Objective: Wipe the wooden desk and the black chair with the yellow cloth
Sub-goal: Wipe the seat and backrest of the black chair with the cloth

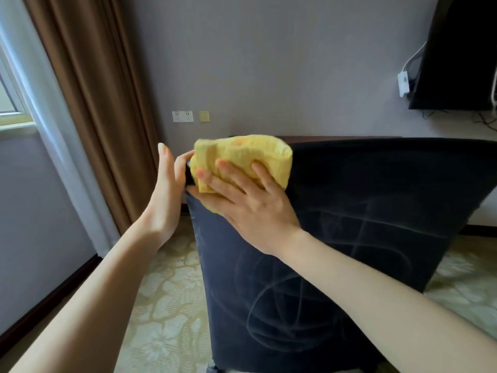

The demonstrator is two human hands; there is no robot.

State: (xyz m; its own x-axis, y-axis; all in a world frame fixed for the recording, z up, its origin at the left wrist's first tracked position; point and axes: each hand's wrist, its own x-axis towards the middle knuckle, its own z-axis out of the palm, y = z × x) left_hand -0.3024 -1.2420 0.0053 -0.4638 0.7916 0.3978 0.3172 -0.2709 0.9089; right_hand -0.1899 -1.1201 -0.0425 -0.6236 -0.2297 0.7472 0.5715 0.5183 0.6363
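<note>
The black chair [349, 224] fills the middle and right of the head view, its backrest facing me with faint wipe streaks on the fabric. My right hand [250, 200] presses the bunched yellow cloth [255, 154] against the chair's top left corner. My left hand [166, 189] rests flat against the left edge of the backrest, fingers straight, thumb touching the edge. A thin strip of the wooden desk [336, 137] shows just above the chair's top edge, against the wall.
A brown curtain [102, 117] and a window frame [16, 103] stand at the left. Wall sockets [183, 116] sit low on the grey wall. A black screen [457, 55] with white cables hangs at the upper right. Patterned carpet [166, 305] covers the floor.
</note>
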